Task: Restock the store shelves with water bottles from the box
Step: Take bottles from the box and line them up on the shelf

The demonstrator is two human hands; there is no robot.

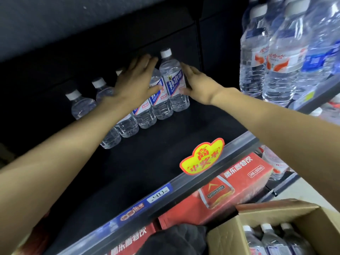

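A row of several clear water bottles with blue and white labels stands on the dark shelf (147, 162), running from front left to back right. My left hand (135, 82) lies flat, fingers spread, across the tops of the middle bottles. My right hand (197, 82) presses with straight fingers against the right side of the last bottle (173, 83), whose white cap stands up between my hands. Neither hand wraps around a bottle. The cardboard box (276, 216) sits at the lower right, open, with three capped bottles (266, 238) showing inside.
Larger water bottles (276, 57) with red and blue labels crowd the neighbouring shelf at the upper right. A yellow and red promo tag (202, 156) and price labels (159, 195) sit on the shelf's front rail. Red drink cartons (233, 186) fill the shelf below.
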